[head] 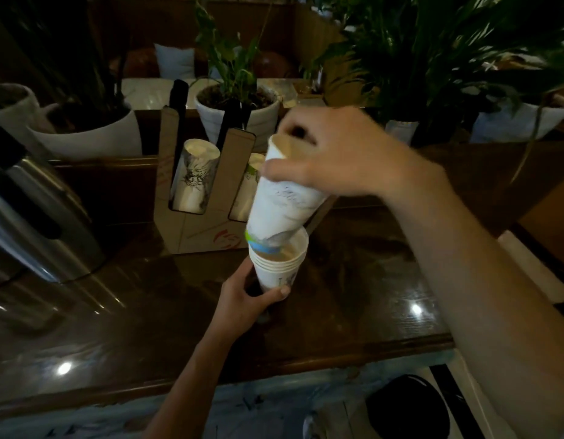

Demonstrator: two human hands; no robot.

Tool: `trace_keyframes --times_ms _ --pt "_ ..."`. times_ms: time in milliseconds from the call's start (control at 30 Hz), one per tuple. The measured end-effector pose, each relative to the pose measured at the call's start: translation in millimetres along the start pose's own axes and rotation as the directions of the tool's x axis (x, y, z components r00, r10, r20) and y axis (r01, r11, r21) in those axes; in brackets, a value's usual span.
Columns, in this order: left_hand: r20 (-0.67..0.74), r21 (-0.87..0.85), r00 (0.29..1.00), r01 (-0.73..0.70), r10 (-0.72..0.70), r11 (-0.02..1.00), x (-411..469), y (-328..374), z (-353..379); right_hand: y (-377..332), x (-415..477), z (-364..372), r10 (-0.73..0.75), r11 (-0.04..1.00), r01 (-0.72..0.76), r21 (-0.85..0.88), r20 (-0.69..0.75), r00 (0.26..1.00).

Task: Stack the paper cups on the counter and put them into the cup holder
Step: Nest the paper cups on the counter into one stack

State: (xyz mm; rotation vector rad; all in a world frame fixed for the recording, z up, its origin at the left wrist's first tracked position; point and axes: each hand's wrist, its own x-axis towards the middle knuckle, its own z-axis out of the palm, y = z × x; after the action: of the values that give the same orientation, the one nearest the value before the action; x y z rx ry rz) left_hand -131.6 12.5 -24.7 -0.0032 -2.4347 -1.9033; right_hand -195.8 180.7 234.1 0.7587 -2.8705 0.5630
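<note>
My left hand grips the base of a stack of several white paper cups standing on the dark counter. My right hand holds a second batch of white paper cups by its rim, tilted, with its bottom end inside the mouth of the lower stack. Behind them stands a brown cardboard cup holder with slots. Its left slot holds printed paper cups. More cups sit in its right slot, partly hidden by the cups in my right hand.
A shiny metal urn stands at the left. White plant pots with green plants line the ledge behind the holder. A black round object lies below the counter's front edge at the lower right.
</note>
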Motion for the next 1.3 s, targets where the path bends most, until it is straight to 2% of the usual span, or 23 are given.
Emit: trace_keyframes --times_ms 67,233,433,633,867,933,1067,1133,1200,1300 --pt "-0.003 -0.004 1.000 0.000 0.000 1.000 -1.5 -0.8 -1.7 -12.2 14.1 19.9 -0.019 0.995 0.026 -0.100 0.064 0.998" --pt "0.008 -0.013 1.000 -0.023 0.023 1.000 1.9 11.2 -6.8 -34.2 34.7 9.6 -0.032 0.953 0.042 -0.300 0.039 0.999" --pt "0.029 -0.013 1.000 0.012 -0.012 1.000 -3.4 10.4 -4.6 -18.4 27.1 12.6 0.006 0.967 0.036 -0.251 0.166 0.986" --pt "0.030 -0.015 0.999 0.029 -0.029 0.999 -7.8 9.4 -4.1 -6.5 10.1 34.7 0.042 0.976 0.044 -0.215 0.382 0.923" --pt "0.041 -0.028 0.999 0.012 -0.011 1.000 -7.7 8.6 0.1 -8.2 -4.8 75.3 0.206 0.951 -0.067 -0.302 0.458 0.864" --pt "0.059 -0.028 0.998 0.013 -0.011 1.000 -7.1 8.1 0.6 -7.8 -4.5 83.4 0.225 0.930 -0.039 -0.366 0.479 0.849" --pt "0.067 -0.021 0.997 0.043 -0.041 0.999 -5.6 5.7 -1.5 -5.4 0.3 91.6 0.196 0.867 0.040 -0.497 0.414 0.889" --pt "0.081 0.000 0.995 0.053 -0.053 0.999 -5.3 4.8 -2.4 -0.3 1.1 88.0 0.206 0.919 0.003 -0.395 0.485 0.850" --pt "0.094 0.041 0.995 0.035 -0.039 0.999 -6.0 9.0 -5.2 4.3 0.1 85.8 0.131 0.970 0.005 -0.243 0.539 0.832" --pt "0.026 0.017 0.999 -0.030 0.029 0.999 -8.5 15.6 -11.0 14.4 -2.7 86.6 0.016 1.000 -0.006 -0.024 0.436 0.900"
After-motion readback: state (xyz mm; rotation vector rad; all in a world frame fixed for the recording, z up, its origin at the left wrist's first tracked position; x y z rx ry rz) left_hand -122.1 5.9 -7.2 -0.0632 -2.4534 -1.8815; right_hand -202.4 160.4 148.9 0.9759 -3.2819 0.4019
